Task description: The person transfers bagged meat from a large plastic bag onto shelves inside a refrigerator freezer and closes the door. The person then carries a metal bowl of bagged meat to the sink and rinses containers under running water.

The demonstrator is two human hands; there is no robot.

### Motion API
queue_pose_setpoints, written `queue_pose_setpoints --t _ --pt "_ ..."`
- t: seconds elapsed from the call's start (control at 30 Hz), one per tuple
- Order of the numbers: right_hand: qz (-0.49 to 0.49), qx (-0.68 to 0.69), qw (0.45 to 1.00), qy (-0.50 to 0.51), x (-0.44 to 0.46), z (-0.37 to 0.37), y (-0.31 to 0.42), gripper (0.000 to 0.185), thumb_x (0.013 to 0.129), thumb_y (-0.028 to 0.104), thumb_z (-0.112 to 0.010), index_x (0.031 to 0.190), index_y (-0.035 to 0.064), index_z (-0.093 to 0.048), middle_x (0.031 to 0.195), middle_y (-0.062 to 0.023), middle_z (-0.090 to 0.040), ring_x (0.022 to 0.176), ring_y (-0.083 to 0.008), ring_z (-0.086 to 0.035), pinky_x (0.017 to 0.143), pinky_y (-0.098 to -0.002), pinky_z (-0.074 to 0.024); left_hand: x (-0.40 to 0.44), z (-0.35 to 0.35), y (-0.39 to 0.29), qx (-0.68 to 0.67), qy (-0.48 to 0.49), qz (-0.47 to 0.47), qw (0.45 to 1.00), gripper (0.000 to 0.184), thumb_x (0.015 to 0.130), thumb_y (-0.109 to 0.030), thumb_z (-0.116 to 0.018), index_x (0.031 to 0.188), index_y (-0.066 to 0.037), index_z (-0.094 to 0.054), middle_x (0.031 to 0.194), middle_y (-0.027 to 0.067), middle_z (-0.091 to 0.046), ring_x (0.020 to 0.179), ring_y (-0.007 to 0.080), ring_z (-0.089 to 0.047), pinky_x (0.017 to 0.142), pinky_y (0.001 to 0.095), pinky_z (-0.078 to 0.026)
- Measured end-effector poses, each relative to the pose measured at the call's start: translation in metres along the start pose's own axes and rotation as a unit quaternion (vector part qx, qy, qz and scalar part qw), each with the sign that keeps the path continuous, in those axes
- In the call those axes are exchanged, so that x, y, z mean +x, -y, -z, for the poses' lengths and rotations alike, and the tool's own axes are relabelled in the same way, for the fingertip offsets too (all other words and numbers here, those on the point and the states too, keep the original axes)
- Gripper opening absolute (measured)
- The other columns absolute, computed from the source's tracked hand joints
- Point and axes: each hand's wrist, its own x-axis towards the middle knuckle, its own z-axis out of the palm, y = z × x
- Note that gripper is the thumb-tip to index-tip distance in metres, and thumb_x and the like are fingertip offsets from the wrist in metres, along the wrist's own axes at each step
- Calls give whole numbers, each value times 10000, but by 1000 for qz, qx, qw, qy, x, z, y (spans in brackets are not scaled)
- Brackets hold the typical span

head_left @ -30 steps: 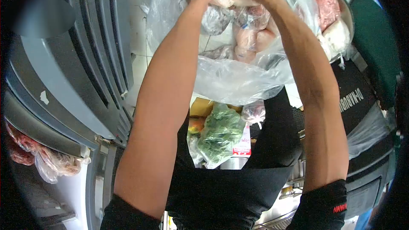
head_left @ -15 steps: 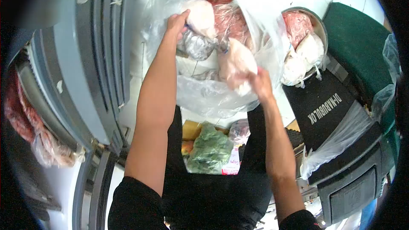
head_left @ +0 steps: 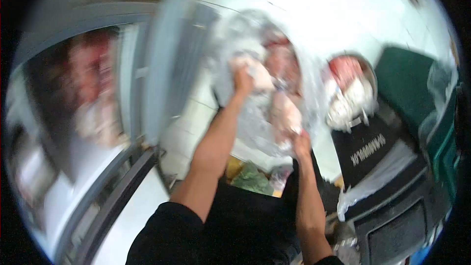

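Observation:
My left hand [head_left: 243,79] is closed on a pale, bagged lump [head_left: 261,74] that looks like frozen meat; its fingers are blurred. Lower and to the right, my right hand [head_left: 301,143] grips the lower end of another pale bagged lump [head_left: 285,114]. Both lumps are over a large clear plastic bag [head_left: 252,122], which is spread open between my arms. Behind them, in the same bag, lies red wrapped meat [head_left: 283,64].
A freezer [head_left: 110,186] stands open at left, with red bagged meat [head_left: 92,71] inside. At right is a metal pot [head_left: 372,73] holding bagged packs, beside a green bin [head_left: 405,76] and a black lettered surface [head_left: 363,142]. A green bag [head_left: 251,180] lies below the clear bag.
The view has swung left, showing more of the freezer's inside. My hands, the lumps and the clear bag appear lower and mostly farther right in view. Both hands still hold their lumps.

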Motion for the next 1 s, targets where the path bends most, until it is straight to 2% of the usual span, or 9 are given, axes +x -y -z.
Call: queue_pose_setpoints --t 0.17,0.27,0.33,0.43,0.53,0.63,0.8,0.93,1.0 --pt "111 167 980 -19 -158 70 109 317 721 -5 -483 1012 -31 -605 919 -72 -631 807 -151 -583 702 -302 -468 -154 208 -97 -106 89 92 986 331 690 -35 -599 1020 -21 -609 1000 260 -597 987 361 -575 869 415 -444" --pt "278 54 954 102 -282 161 188 357 738 23 -510 1086 -35 -565 978 -85 -624 844 -162 -574 746 -306 -457 -241 343 -150 -106 42 -73 991 302 785 -186 -604 1051 -48 -564 972 118 -580 906 225 -574 818 350 -460" --pt "331 272 903 11 -321 201 189 471 767 128 -565 1204 -29 -486 1059 -131 -603 904 -220 -572 800 -350 -455 -284 403 -178 -565 -31 51 823 517 764 -245 -650 1219 -83 -465 1105 102 -548 989 219 -558 854 354 -464" --pt "329 449 810 183 -322 211 243 542 762 201 -570 1240 -23 -446 1097 -161 -575 941 -255 -557 824 -375 -449 -310 427 -223 -750 107 106 644 749 739 -111 -666 1372 -95 -266 1161 109 -543 1062 215 -550 925 345 -438" --pt "255 463 777 342 -300 183 280 617 758 273 -576 1275 -18 -406 1134 -190 -548 978 -291 -542 848 -400 -443 -298 385 -195 -567 292 -46 768 670 799 -209 -614 1373 -66 -299 1236 138 -516 1085 244 -546 944 372 -431" --pt "215 440 789 370 -309 147 304 696 753 346 -582 1310 -12 -367 1172 -219 -520 1015 -326 -527 872 -424 -437 -297 345 -202 -596 349 45 722 623 815 -232 -583 1354 -52 -326 1231 142 -517 1079 249 -548 941 377 -433" --pt "332 371 792 353 -379 67 342 886 735 571 -537 1368 6 -285 1255 -305 -431 1067 -413 -498 895 -472 -433 -295 354 -207 -765 343 169 518 561 842 -272 -532 1322 -30 -371 1223 149 -520 1070 257 -552 937 385 -436" --pt "273 462 717 445 -453 0 397 911 762 633 -458 1390 12 -232 1283 -336 -392 1117 -436 -467 888 -475 -447 -285 473 -194 -905 378 -100 166 430 859 -242 -484 1226 -18 -467 1109 142 -565 987 237 -574 883 373 -458" --pt "289 421 681 525 -481 -33 434 905 762 637 -453 1402 43 -217 1315 -310 -361 1137 -457 -446 906 -510 -432 -309 586 -204 -856 -18 -137 499 480 837 -201 -487 1268 -1 -424 1180 176 -536 1031 275 -567 877 400 -480"
